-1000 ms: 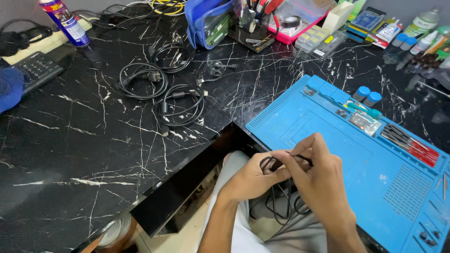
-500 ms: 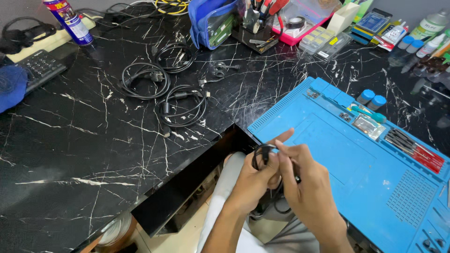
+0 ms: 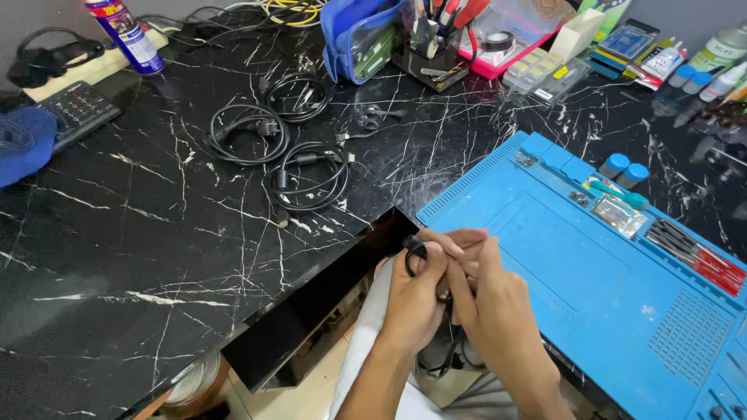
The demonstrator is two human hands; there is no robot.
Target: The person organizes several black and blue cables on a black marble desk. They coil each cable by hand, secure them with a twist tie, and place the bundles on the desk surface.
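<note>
My left hand (image 3: 414, 294) and my right hand (image 3: 492, 299) are pressed together just off the table's front edge, near the corner of the blue work mat (image 3: 560, 257). Both grip a thin black cable (image 3: 413, 253); a small loop of it pokes out above my left thumb. More of the cable hangs below my hands, toward my lap. Three coiled black cables lie on the black marble table (image 3: 140, 233) further back: one (image 3: 247, 134), another (image 3: 297, 95) and a third (image 3: 310, 177).
Red-handled tools (image 3: 700, 253) and two blue-capped jars (image 3: 624, 166) rest on the mat. A blue pouch (image 3: 359, 39), a tool holder (image 3: 432, 47), parts boxes (image 3: 541, 71) and a spray can (image 3: 124, 33) line the back. A keypad (image 3: 76, 110) and blue cloth (image 3: 23, 141) sit left.
My hands have closed tighter together around the cable and turned it; the loop that was held open between my fingers is now small and sticks out above my left thumb.
</note>
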